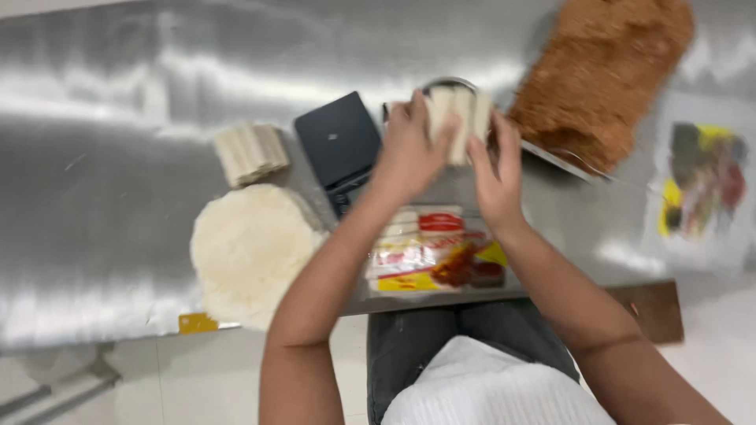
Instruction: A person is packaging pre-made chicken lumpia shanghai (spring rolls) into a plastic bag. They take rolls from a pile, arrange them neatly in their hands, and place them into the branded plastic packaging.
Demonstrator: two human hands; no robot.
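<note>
Head view, pale folded wrapper stack (457, 114), blurred, both hands gripping

Glossy steel table (102, 197); matt black scale (337, 140); shiny plastic packet (437, 256).

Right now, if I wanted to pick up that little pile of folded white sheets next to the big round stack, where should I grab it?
Grab the folded pile by its two long sides, coming straight down from above. It lies flat on the steel table, with bare space left of it. The round stack lies just below and the black device sits to its right, so sliding in sideways looks awkward there.
</note>
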